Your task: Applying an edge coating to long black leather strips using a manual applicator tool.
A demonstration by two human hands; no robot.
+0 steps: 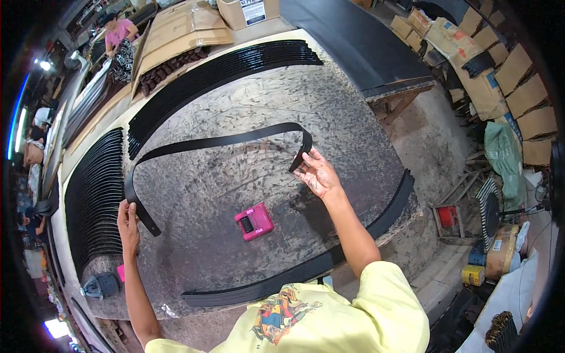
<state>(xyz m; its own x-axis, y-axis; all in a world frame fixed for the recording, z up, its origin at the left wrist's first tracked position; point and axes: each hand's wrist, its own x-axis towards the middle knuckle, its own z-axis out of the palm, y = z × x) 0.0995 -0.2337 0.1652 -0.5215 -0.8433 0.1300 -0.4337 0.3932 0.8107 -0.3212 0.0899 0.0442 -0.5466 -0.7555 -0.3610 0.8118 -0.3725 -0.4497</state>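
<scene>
A long black strap (218, 142), flat like a leather belt, arches above the worktable (194, 206) between my two hands. My left hand (128, 222) grips it near one end, and a short tail with a small hole hangs past the fingers. Close to the other end, my right hand (318, 172) pinches the strap, which bends sharply down there. On the tabletop between my forearms sits a pink box (255, 221) with a dark roller-like piece in it. Along the table's near edge lies a stack of black straps (265, 281).
More black straps lie in rows at the far side (218, 73) and the left side (97, 200). A small grey-blue container (101, 286) stands at the left corner. Black sheets (353, 41) cover another table beyond. At far left a person (119, 32) handles dark strips. A fan (487, 215) stands at right.
</scene>
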